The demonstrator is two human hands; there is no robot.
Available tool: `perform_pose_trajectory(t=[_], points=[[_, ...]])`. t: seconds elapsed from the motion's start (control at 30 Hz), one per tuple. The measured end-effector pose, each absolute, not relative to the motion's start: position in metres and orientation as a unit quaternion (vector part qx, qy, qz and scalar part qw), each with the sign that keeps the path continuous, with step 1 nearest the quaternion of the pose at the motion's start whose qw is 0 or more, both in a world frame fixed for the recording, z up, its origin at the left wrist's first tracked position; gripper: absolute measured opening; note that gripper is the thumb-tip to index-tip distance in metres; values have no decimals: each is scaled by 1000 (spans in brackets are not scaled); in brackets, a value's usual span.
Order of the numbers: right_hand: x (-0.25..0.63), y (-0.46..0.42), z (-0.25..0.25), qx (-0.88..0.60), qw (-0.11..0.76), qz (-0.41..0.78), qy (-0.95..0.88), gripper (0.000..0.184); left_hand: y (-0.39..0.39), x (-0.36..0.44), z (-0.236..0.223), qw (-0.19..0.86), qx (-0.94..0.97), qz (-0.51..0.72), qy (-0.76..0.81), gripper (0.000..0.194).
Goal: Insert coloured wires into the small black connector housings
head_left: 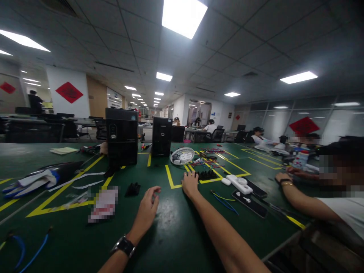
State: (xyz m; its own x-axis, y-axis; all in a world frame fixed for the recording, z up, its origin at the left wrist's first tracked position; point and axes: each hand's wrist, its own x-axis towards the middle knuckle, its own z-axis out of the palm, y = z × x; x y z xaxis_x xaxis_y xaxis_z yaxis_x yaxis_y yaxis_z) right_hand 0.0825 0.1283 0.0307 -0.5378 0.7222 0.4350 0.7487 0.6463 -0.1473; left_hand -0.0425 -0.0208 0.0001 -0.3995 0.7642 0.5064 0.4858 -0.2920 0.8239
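Note:
My left hand [149, 203] hovers over the green table with its fingers loosely curled and apart, holding nothing; a dark watch is on its wrist. Left of it lies a small black ridged piece [132, 189]. My right hand [190, 184] reaches forward, palm down, fingers slightly spread. Its fingertips are beside the left end of a black strip with several raised knobs [207, 174]; whether they touch it I cannot tell, and the thumb is hidden. Behind the strip are a round white basket [182, 156] with white items and a bundle of coloured wires [206, 163].
Two black computer towers [122, 136] stand at the back. Left are gloves [36, 182] and a pink-and-white packet [104, 204]. To the right lie a white power strip [239, 184], phones [250, 204] and blue-yellow wires [226, 201]. A co-worker's arm [301, 197] rests at the right.

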Motion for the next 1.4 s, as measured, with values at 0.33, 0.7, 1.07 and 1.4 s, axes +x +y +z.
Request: perform_pose_trajectory(t=[0.33, 0.7, 1.07, 1.4], points=[[81, 93, 10, -403, 349, 170, -829, 20, -13, -31, -1, 454, 213, 704, 503, 39], [171, 47, 46, -271, 311, 26, -911, 23, -21, -40, 8, 523, 145, 747, 384, 23], [284, 128, 17, -480, 106, -98, -865, 15, -24, -22, 16, 544, 184, 734, 362, 30], [287, 134, 48, -551, 132, -124, -815, 24, -21, -35, 9, 530, 183, 745, 361, 30]])
